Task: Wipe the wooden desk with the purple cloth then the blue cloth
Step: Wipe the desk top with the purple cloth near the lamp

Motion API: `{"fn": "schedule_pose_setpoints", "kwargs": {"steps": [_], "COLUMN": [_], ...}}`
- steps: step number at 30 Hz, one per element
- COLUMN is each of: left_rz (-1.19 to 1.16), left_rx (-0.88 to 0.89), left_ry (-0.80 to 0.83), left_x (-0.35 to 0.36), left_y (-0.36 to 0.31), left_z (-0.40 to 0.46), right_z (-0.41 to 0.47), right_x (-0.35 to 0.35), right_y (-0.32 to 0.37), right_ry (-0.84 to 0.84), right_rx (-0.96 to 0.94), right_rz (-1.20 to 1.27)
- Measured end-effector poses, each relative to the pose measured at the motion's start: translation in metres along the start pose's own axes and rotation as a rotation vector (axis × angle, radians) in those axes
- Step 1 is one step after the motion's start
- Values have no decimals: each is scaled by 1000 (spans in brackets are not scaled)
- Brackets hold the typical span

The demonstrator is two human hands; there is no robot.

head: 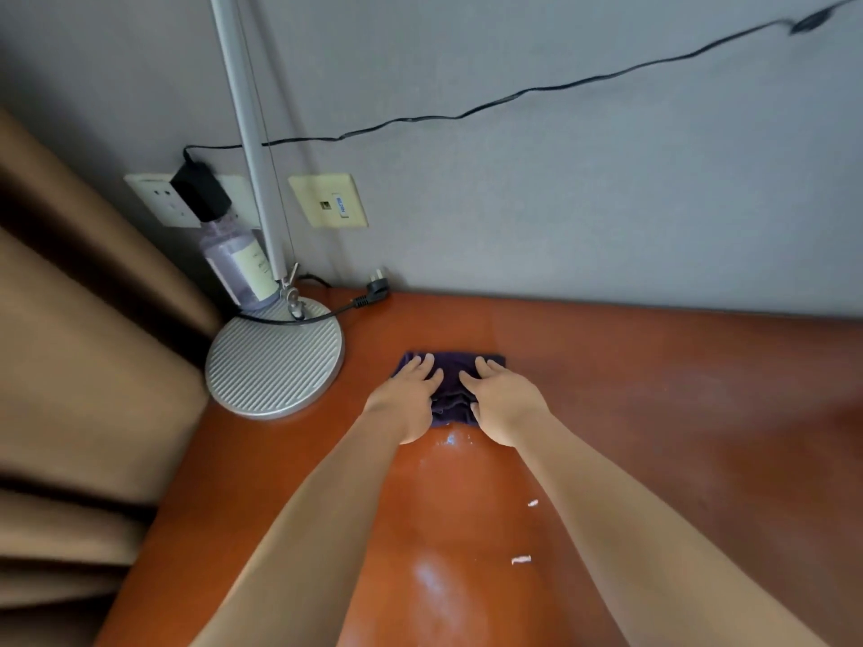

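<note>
A brown curtain (79, 366) hangs at the far left, and just beside it the lamp base (274, 359) sits on the wooden desk (654, 389) with a bottle (236, 263) of purple liquid behind it, near the wall. A loose plug (379, 286) and its cord trail across the base. The left hand (406, 399) lies flat with fingers spread on the left part of the purple cloth (450, 389); the right hand (502, 399) presses the right part the same way — both palms down, nothing gripped. The cloth is bunched between the thumbs, near the wall side of the desk. A sweep to the left could likely shove the lamp base or snag the cord, perhaps tipping the bottle. The bunched fold may lose contact and leave streaks on the wet patch (448, 441). Farther right, white scraps (520, 559) could simply be pushed around — not lifted. No blue cloth shows here.
</note>
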State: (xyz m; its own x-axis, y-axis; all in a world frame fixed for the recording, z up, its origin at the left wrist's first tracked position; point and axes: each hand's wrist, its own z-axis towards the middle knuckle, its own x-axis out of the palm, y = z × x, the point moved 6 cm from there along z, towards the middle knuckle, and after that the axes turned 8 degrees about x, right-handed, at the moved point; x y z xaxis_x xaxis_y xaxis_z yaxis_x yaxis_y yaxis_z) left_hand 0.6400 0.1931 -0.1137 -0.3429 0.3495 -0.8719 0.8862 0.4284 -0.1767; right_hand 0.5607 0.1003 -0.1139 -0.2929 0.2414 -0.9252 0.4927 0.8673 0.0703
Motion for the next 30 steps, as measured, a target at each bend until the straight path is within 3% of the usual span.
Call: {"fn": "schedule_pose_setpoints", "kwargs": {"steps": [6, 13, 30], "left_rz": [-31, 13, 16], "left_rx": [-19, 0, 76], "left_ry": [32, 48, -70], "left_x": [28, 28, -40], "left_y": [-28, -26, 29], "left_z": [-44, -38, 79], "right_z": [-48, -51, 71], "right_x": [20, 26, -34], "right_y": [4, 5, -22], "right_ry": [29, 20, -47], "right_rx": [-28, -17, 65], "right_rz": [-13, -3, 17]}}
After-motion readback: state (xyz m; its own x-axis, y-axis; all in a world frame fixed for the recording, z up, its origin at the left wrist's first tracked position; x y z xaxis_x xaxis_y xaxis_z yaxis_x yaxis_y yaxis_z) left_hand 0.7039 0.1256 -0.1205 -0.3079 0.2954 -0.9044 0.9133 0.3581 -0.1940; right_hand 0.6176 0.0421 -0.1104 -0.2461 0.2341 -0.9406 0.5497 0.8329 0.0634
